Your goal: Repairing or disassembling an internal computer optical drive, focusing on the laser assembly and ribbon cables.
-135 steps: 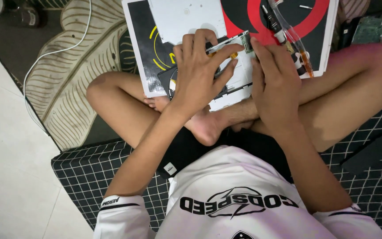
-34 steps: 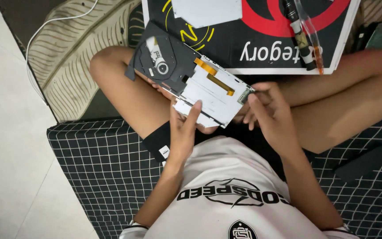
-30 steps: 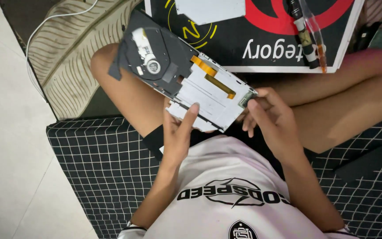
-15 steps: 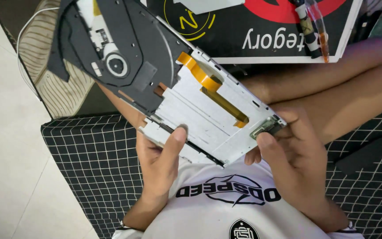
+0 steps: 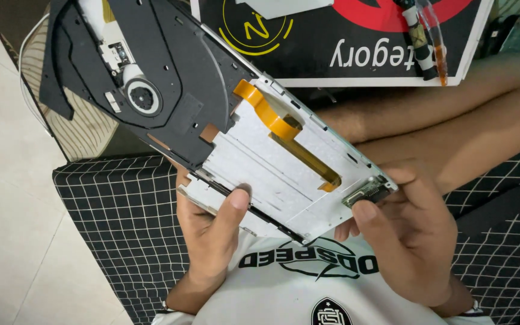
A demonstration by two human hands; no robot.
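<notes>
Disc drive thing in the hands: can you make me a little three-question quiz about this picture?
1. True or false: the optical disc drive has its black tray slid out.
2. What colour is the ribbon cable? A blue, B orange, C green.
3. Which hand's thumb lies on the drive's long edge?

Key: 1 true. 2 B. 3 The left hand; the right hand holds the connector corner.

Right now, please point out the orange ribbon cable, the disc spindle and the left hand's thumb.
orange ribbon cable (image 5: pixel 284 129): head view, on its folded middle part.
disc spindle (image 5: pixel 142 97): head view, on the round hub's centre.
left hand (image 5: pixel 212 225): head view, on the base of its thumb.
</notes>
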